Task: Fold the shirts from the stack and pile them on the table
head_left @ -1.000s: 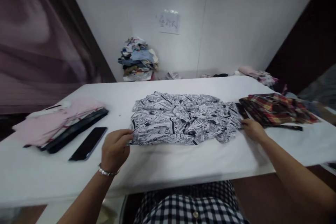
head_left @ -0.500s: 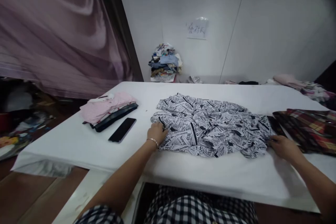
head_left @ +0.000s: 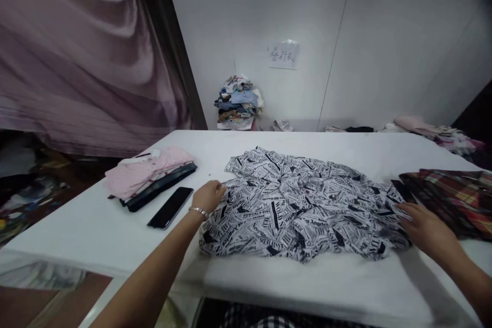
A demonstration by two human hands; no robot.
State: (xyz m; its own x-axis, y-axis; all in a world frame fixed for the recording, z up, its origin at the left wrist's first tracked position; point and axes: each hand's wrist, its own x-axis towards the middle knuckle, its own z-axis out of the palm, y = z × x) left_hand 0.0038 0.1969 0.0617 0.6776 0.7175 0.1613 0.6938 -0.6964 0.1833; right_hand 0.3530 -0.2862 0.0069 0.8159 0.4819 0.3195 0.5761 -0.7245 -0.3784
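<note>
While the newsprint-patterned shirt [head_left: 303,205] lies crumpled at table [head_left: 96,225] centre — long axis running 9 to 3 o'clock — the left hand [head_left: 207,196] pinches its 9 o'clock edge and the right hand [head_left: 425,228] rests flat, fingers released, at 3 o'clock.

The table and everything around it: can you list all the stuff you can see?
printed garment: one, white with black lettering, spread rumpled mid-table
pink folded clothes: one small stack, left side of the table, on a dark folded piece
phone: one, black, flat beside that stack
plaid cloth: one, red, dark and yellow, right edge of the table
table: one, white cover
clothes heap: one, mixed colours, by the back wall
paper sign: one, white, on the wall
curtain: one, mauve, left
left hand: bracelet on wrist, grip on the garment's left edge
right hand: resting on the garment's right edge
</note>
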